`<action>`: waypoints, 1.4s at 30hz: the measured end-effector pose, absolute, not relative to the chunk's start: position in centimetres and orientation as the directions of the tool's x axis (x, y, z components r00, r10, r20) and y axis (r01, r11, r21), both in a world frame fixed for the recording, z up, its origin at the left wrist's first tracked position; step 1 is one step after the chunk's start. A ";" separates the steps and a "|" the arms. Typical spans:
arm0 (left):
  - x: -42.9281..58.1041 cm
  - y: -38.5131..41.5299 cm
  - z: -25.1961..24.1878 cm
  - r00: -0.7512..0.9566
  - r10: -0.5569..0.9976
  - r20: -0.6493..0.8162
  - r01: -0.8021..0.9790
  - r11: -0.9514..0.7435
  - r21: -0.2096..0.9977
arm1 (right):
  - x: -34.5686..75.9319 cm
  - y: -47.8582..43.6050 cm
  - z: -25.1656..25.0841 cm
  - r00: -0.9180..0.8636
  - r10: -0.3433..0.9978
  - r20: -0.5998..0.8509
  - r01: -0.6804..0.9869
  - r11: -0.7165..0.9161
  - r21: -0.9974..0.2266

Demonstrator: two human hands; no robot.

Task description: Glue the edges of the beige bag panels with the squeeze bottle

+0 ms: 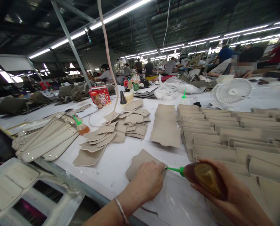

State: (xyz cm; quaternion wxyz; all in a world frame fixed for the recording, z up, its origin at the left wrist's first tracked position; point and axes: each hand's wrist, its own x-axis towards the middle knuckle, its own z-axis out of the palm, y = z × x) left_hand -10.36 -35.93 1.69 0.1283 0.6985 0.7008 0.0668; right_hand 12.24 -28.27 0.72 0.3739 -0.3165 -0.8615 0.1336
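My right hand (227, 188) is wrapped round a squeeze bottle (204, 179) of amber-brown liquid, tilted on its side. Its thin green nozzle points left, and the tip reaches the edge of a beige leather-like piece (140, 160) by my left fingertips. My left hand (150, 180) has its fingers closed on the right side of that piece, which lies on the white table; the exact finger hold is partly hidden. Beyond it lies a loose pile of similar beige pieces (132, 127). A flat stack of larger beige panels (165, 125) stands to its right.
Overlapping rows of beige panels (205, 141) cover the right side. Long pale strips (50, 138) with metal studs lie left, beside a second green-tipped bottle (82, 127). A white fan (233, 91), a red box (100, 95) and crumpled plastic (172, 88) sit farther back. People work in the background.
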 end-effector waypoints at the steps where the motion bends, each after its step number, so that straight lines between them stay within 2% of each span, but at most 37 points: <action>1: -10.4 -36.0 1.8 0.017 0.996 -0.085 0.960 0.008 0.281 | 12.4 -28.2 0.7 -0.532 0.651 0.541 0.454 0.759 -0.467; 4: -10.7 -36.0 1.9 0.038 0.996 -0.079 0.950 -0.012 0.311 | 12.8 -28.0 0.5 -0.532 0.689 0.492 0.477 0.724 -0.498; 9: -10.7 -36.0 2.2 0.034 0.995 -0.089 0.943 -0.002 0.333 | 12.6 -28.1 0.1 -0.422 0.769 0.479 0.501 0.639 -0.584; 14: -10.7 -36.0 2.4 0.025 0.994 -0.105 0.942 0.012 0.336 | 12.5 -28.5 -0.1 -0.432 0.829 0.355 0.483 0.545 -0.686; 19: -10.9 -36.2 2.2 0.031 0.995 -0.090 0.940 0.001 0.340 | 12.7 -28.1 -0.2 -0.397 0.811 0.430 0.478 0.582 -0.658; 25: -11.0 -36.3 1.8 0.032 0.996 -0.077 0.935 -0.003 0.354 | 12.9 -28.2 -0.9 -0.477 0.811 0.339 0.448 0.557 -0.700; 30: -11.1 -36.3 1.8 0.040 0.996 -0.083 0.923 -0.004 0.385 | 12.8 -28.0 -0.5 -0.380 0.844 0.378 0.491 0.530 -0.691; 35: -11.1 -36.5 2.0 0.049 0.995 -0.092 0.915 -0.008 0.403 | 12.7 -28.4 -0.8 -0.514 0.794 0.325 0.425 0.564 -0.708; 40: -11.4 -36.7 1.8 0.051 0.995 -0.088 0.891 -0.006 0.454 | 12.7 -28.7 -1.1 -0.427 0.836 0.344 0.466 0.530 -0.709; 42: -11.5 -36.7 1.5 0.067 0.995 -0.078 0.881 -0.022 0.473 | 12.7 -29.0 -1.2 -0.472 0.824 0.314 0.457 0.533 -0.712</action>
